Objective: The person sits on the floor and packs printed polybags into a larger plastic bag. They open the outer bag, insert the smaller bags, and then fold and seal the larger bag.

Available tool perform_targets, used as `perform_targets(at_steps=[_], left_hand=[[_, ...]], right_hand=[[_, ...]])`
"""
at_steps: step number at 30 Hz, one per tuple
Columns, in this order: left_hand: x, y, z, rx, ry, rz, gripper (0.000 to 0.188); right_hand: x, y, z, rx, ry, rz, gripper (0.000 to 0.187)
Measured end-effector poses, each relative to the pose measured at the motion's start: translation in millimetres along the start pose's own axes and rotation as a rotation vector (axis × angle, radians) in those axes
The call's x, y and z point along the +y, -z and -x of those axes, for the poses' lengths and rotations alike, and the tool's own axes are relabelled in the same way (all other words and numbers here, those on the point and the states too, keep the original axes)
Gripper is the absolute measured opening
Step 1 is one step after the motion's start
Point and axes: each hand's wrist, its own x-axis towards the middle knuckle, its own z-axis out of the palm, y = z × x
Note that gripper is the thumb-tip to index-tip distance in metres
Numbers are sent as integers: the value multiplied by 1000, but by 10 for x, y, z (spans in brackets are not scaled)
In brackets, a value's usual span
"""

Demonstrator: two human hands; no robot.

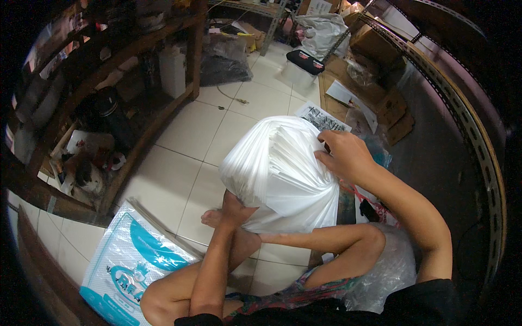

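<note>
A large, bulging white plastic bag (293, 176) stands on the tiled floor in front of my crossed legs. Its thin film is stretched into folds over a stack of flat things, whose kind I cannot make out. At the bag's lower left side, my left hand (235, 211) grips it, with some fingers hidden beneath the plastic. My right hand (348, 155) is at the upper right edge, thumb and fingers closed on the film. Printed paper (321, 115) lies just behind the bag.
A white and teal plastic package (138, 261) lies by my left knee. Wooden shelving (187, 60) lines the left, a metal rack (478, 130) the right. Farther off are a clear box with a black lid (305, 62), cardboard (394, 111) and a grey plastic bundle (223, 60). Clear plastic wrap (380, 266) lies beside my right leg.
</note>
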Motion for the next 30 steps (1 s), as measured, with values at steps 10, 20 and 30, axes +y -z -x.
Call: perform_targets(at_steps=[10,20,30], left_hand=[[-131,-35,-1,5,-68,-58,70],[-94,6,-28,12,-230,-169,74],[203,244,7,-139,335,-375,86]], right_hand=[[-69,-169,-331,42,23,151,17],[-364,0,-379,-354,-69,72,39],[-259,-189,-475,-696,203,-190,61]])
